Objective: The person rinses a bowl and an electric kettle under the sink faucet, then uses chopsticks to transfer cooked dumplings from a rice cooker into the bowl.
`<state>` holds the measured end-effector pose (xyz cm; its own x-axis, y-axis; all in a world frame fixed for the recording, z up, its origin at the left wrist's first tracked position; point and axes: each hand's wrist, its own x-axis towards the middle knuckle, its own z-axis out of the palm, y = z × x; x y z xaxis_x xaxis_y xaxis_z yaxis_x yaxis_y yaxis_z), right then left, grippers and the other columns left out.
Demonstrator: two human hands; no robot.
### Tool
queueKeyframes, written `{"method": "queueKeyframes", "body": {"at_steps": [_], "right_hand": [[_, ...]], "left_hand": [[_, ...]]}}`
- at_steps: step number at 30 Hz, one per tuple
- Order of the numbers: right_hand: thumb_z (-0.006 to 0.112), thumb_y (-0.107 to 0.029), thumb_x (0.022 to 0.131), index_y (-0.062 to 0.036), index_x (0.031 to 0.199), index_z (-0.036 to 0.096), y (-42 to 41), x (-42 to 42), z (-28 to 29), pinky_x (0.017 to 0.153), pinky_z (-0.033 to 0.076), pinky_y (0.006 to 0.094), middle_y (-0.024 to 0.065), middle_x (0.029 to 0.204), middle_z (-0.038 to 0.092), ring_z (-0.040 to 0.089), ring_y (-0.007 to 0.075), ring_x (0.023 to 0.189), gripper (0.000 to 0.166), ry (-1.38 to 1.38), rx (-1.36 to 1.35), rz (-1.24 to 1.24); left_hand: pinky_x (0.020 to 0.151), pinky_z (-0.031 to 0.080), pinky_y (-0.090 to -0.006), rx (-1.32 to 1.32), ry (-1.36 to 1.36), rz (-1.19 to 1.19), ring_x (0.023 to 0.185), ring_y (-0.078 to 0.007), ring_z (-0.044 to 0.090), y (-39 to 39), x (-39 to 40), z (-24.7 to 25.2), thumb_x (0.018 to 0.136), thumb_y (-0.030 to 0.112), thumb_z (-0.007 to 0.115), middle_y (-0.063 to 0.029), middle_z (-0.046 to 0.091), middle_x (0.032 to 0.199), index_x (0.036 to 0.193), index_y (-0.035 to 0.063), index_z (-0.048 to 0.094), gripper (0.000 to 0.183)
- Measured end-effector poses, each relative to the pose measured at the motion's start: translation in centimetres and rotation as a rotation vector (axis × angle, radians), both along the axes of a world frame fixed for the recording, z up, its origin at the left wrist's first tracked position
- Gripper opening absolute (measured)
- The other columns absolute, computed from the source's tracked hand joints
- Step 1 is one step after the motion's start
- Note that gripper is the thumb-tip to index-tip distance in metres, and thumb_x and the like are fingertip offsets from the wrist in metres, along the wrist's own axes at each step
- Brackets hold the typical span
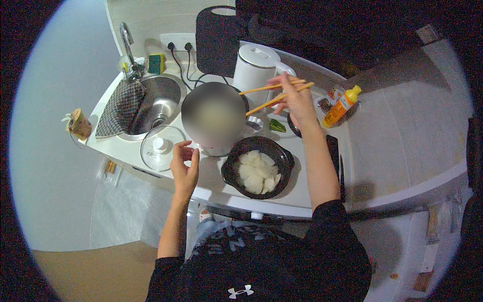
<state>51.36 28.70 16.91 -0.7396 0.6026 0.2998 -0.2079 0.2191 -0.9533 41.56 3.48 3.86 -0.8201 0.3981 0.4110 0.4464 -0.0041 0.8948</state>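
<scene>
My right hand [296, 98] holds a pair of wooden chopsticks [273, 87], their far ends at the right rim of a round pot [215, 149]. A blurred disc covers the pot's inside, so its contents and the chopstick tips are hidden. My left hand [185, 166] is near the pot's lower left side, fingers curled and apart, holding nothing. Beside it a glass lid [155, 164] with a white knob lies on the counter. In front of the pot, a black two-handled bowl [236, 184] contains pale, thin slices of food [258, 171].
A steel sink [160, 96] with a checked cloth [122, 105] over its edge is at left. Behind the pot stand a white electric kettle [254, 70] and a black cutting board [216, 41]. A yellow-capped squeeze bottle [339, 107] stands at right, near a green vegetable piece [277, 125].
</scene>
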Motion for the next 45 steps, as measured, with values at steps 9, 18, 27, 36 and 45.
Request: {"method": "queueKeyframes", "body": {"at_steps": [9, 18, 27, 36, 45], "right_hand": [[0.045, -0.033, 0.091, -0.0002, 0.079, 0.057, -1.8, -5.0, -3.3, 0.04, 0.049, 0.0224, 0.0119, 0.077, 0.06, 0.059, 0.015, 0.051, 0.037, -0.114, -0.023, 0.066], [0.049, -0.029, 0.089, 0.0035, 0.073, 0.053, -1.3, -5.1, -4.9, 0.046, 0.054, 0.0276, 0.0137, 0.069, 0.058, 0.062, 0.0204, 0.056, 0.037, 0.002, -0.185, -0.052], [0.049, -0.028, 0.089, 0.0021, 0.074, 0.052, 0.4, -3.7, -5.9, 0.049, 0.056, 0.032, 0.0138, 0.073, 0.056, 0.062, 0.0244, 0.064, 0.033, 0.067, -0.373, -0.08], [0.051, -0.028, 0.088, -0.0018, 0.074, 0.053, 1.4, -0.9, -4.8, 0.053, 0.056, 0.0316, 0.012, 0.075, 0.057, 0.062, 0.0232, 0.068, 0.03, 0.192, -0.505, -0.114], [0.055, -0.03, 0.086, -0.0065, 0.072, 0.054, 2.2, 7.2, -0.9, 0.048, 0.054, 0.0289, 0.007, 0.07, 0.058, 0.062, 0.0202, 0.063, 0.028, 0.154, -0.426, -0.089]], "left_hand": [[0.061, 0.046, -0.0247, 0.008, -0.009, 0.069, 0.065, -0.0116, 0.057, -1.2, -1.1, -0.6, 0.079, 0.004, 0.059, -0.0064, 0.058, 0.073, 0.1, 0.0005, 0.05, 0.023], [0.061, 0.046, -0.0247, 0.034, -0.005, 0.03, 0.065, -0.0116, 0.056, -0.7, -1.9, -0.9, 0.079, 0.004, 0.059, -0.007, 0.058, 0.074, 0.099, -0.0001, 0.051, 0.023], [0.061, 0.045, -0.0237, 0.046, 0.017, 0.014, 0.064, -0.0107, 0.056, -0.3, -2.1, -0.7, 0.079, 0.003, 0.059, -0.0062, 0.057, 0.072, 0.099, 0.0001, 0.051, 0.022], [0.061, 0.046, -0.024, 0.048, 0.007, -0.005, 0.064, -0.0108, 0.056, 0.4, -1.7, -0.6, 0.079, 0.003, 0.058, -0.0066, 0.058, 0.073, 0.101, 0.0001, 0.05, 0.023], [0.061, 0.045, -0.0243, 0.054, 0.026, 0.008, 0.065, -0.0114, 0.056, 1.0, -1.1, -0.7, 0.08, 0.004, 0.058, -0.007, 0.059, 0.074, 0.1, 0.0008, 0.051, 0.022]]}}
